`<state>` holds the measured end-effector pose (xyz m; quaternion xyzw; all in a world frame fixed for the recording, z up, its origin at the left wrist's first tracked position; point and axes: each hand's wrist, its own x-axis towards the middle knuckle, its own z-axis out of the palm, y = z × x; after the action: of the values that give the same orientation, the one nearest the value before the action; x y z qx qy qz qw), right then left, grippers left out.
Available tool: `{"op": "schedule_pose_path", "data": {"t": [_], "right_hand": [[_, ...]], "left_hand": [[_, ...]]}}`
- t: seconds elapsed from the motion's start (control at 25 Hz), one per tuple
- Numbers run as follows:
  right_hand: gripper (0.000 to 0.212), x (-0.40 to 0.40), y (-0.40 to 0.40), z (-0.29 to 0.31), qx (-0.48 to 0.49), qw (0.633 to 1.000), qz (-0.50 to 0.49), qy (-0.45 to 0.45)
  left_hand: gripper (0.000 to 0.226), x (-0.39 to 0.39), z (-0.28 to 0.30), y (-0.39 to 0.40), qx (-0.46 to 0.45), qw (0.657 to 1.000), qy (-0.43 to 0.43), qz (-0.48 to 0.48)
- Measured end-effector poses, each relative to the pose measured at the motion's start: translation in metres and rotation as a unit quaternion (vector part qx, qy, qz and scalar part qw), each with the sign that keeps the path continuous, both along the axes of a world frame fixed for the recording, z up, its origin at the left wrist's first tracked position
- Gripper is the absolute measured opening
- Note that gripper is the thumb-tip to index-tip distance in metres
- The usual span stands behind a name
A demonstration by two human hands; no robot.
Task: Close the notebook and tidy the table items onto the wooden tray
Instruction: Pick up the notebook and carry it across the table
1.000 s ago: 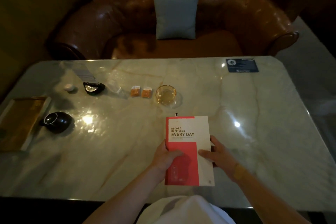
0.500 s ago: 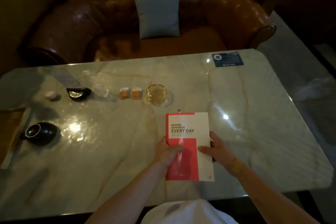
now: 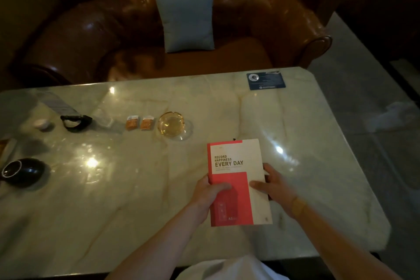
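The red and cream notebook (image 3: pixel 236 166) lies closed near the table's front, cover up, titled "EVERY DAY". My left hand (image 3: pixel 208 193) grips its left edge, thumb across the red cover. My right hand (image 3: pixel 273 185) holds the right edge, thumb on the cream part. Only a sliver of the wooden tray (image 3: pixel 5 146) shows at the far left edge. A black teapot (image 3: pixel 22 171) stands beside it. Further back lie a small white cup (image 3: pixel 42 123), a black dish (image 3: pixel 76 121), two orange sachets (image 3: pixel 139 122) and an amber glass ashtray (image 3: pixel 171 124).
The marble table (image 3: pixel 136 188) is glossy with light glare. A dark blue card (image 3: pixel 266 80) lies at its back right corner. A clear wrapper (image 3: pixel 104 118) lies by the black dish. Behind the table stands a brown leather sofa (image 3: pixel 261 29) with a grey cushion (image 3: pixel 186 20).
The view has swung right, so the wooden tray has slid almost out of sight at the left. Both hands keep hold of the closed notebook in the same spot.
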<state>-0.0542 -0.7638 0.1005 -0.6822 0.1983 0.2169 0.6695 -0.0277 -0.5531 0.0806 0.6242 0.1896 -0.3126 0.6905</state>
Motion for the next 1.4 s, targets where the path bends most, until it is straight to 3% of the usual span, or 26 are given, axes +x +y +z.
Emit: {"op": "schedule_pose_path", "data": {"t": [0.2, 0.4, 0.68, 0.96, 1.08, 1.24, 1.32, 1.4], "right_hand": [[0.045, 0.005, -0.088, -0.002, -0.003, 1.000, 0.002, 0.005], [0.043, 0.012, -0.162, -0.002, -0.029, 0.999, -0.009, 0.014], [0.045, 0.033, -0.223, -0.024, -0.116, 0.992, -0.030, 0.043], [0.056, 0.086, -0.264, -0.065, -0.264, 0.963, -0.043, 0.031], [0.053, 0.118, -0.275, -0.080, -0.310, 0.950, -0.019, 0.020], [0.061, 0.151, -0.288, -0.100, -0.361, 0.932, 0.000, 0.020], [0.074, 0.163, -0.293, -0.109, -0.377, 0.926, 0.008, 0.024], [0.080, 0.169, -0.297, -0.114, -0.364, 0.931, 0.016, 0.004]], "left_hand": [[0.032, 0.000, 0.003, -0.089, -0.001, 0.999, 0.005, 0.035], [0.016, 0.008, 0.007, -0.161, 0.082, 0.996, -0.004, 0.023], [0.014, 0.038, -0.013, -0.226, 0.132, 0.991, -0.003, -0.019], [0.006, 0.104, -0.053, -0.279, 0.196, 0.976, -0.026, -0.090], [0.022, 0.136, -0.062, -0.298, 0.235, 0.964, -0.055, -0.108], [0.075, 0.170, -0.072, -0.316, 0.282, 0.940, -0.110, -0.157], [0.091, 0.183, -0.078, -0.323, 0.329, 0.910, -0.142, -0.209], [0.096, 0.190, -0.084, -0.327, 0.394, 0.857, -0.185, -0.276]]}}
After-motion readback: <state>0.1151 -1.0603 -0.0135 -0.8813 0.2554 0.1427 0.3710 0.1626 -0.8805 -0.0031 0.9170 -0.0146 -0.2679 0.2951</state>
